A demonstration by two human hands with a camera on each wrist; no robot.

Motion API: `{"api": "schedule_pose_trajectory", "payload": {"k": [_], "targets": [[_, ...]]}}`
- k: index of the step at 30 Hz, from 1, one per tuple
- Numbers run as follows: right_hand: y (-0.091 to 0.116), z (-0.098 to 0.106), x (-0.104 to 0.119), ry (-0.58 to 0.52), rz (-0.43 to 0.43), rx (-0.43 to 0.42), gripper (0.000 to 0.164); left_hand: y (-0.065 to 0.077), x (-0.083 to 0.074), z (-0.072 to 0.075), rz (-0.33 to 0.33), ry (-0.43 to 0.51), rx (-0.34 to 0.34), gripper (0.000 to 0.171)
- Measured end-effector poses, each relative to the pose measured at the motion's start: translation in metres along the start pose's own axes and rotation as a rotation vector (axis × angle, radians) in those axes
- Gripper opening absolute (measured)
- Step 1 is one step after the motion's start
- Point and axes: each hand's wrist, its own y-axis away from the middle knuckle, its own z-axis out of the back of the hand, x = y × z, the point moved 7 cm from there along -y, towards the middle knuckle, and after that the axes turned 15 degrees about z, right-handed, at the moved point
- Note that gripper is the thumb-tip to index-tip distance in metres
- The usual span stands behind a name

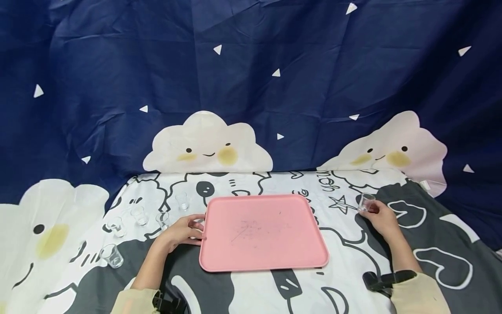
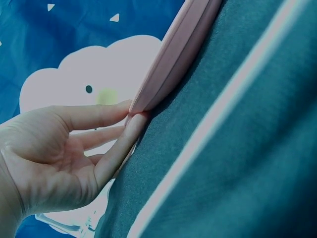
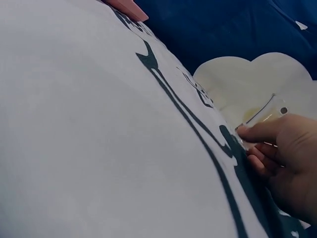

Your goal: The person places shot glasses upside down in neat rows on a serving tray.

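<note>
A pink rectangular tray (image 1: 262,235) lies on the patterned cloth. At its left edge my left hand (image 1: 178,233) pinches the rim, with the thumb on one side and fingers on the other, as the left wrist view shows at the tray's edge (image 2: 171,59). Far to the right, my right hand (image 1: 381,217) holds a small clear shot glass (image 1: 366,201) by its lower part, upright at the cloth. In the right wrist view the thumb and curled fingers of the right hand (image 3: 292,158) close around the glass, which is mostly hidden there.
Several more clear shot glasses stand left of the tray, among them a near one (image 1: 111,256) and a far one (image 1: 182,201). One glass (image 1: 162,219) is close to my left hand. A dark blue curtain (image 1: 251,65) hangs behind the cloth-covered surface (image 1: 341,270).
</note>
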Motion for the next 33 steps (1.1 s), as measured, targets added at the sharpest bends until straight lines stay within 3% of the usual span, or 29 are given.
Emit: {"api": "schedule_pose_trajectory", "payload": {"k": [7, 9, 13, 18, 22, 30, 33], "targets": [[-0.009, 0.005, 0.027, -0.110, 0.018, 0.032, 0.044, 0.001, -0.003, -0.001, -0.002, -0.015, -0.011, 0.065], [-0.016, 0.000, 0.021, -0.128, 0.054, 0.020, 0.049, 0.002, -0.003, -0.001, 0.000, -0.015, -0.012, 0.064], [-0.024, -0.006, 0.031, -0.202, 0.082, 0.020, 0.050, 0.003, -0.004, -0.001, 0.000, -0.016, -0.016, 0.064], [-0.022, -0.005, 0.078, -0.275, 0.092, 0.083, 0.049, 0.003, -0.004, -0.001, -0.002, -0.016, -0.013, 0.065], [-0.023, -0.013, 0.095, -0.315, 0.103, 0.110, 0.049, 0.002, -0.004, 0.001, 0.000, -0.016, -0.021, 0.065], [-0.028, -0.026, 0.113, -0.552, 0.199, 0.072, 0.042, 0.001, -0.003, 0.001, -0.006, -0.016, -0.021, 0.065], [-0.028, -0.027, 0.115, -0.588, 0.201, 0.072, 0.042, 0.002, -0.001, 0.000, -0.004, -0.017, -0.018, 0.064]]}}
